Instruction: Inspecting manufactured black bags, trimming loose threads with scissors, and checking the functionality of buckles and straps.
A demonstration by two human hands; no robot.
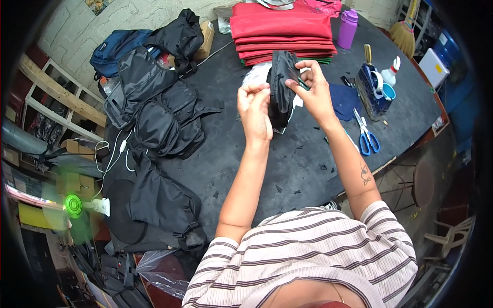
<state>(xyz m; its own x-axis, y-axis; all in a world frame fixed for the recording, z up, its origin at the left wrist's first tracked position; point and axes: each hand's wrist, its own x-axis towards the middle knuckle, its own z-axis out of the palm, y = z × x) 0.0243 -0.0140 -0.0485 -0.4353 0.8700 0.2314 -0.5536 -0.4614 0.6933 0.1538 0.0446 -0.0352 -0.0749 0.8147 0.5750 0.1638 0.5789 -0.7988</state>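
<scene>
Above the middle of the dark table I hold up a folded black fabric piece [282, 82], pouch-like in shape. My left hand [254, 110] pinches its left edge with thumb and fingers. On the opposite side, my right hand [314, 92] grips the same fabric between thumb and fingers. A small dark green thing shows at the right fingers, too little of it in sight to name. Behind and below the fabric lies a white and clear plastic sheet [257, 74], partly hidden. Blue-handled scissors [367, 138] rest to the right of my right forearm.
Black backpacks [164, 118] and a blue bag [118, 51] cover the table's left side. Stacked red fabric [282, 31] and a purple bottle [348, 30] stand at the back. Rightward are a tape dispenser [374, 92] and a white spray bottle [391, 74]. A green fan [73, 205] spins at lower left.
</scene>
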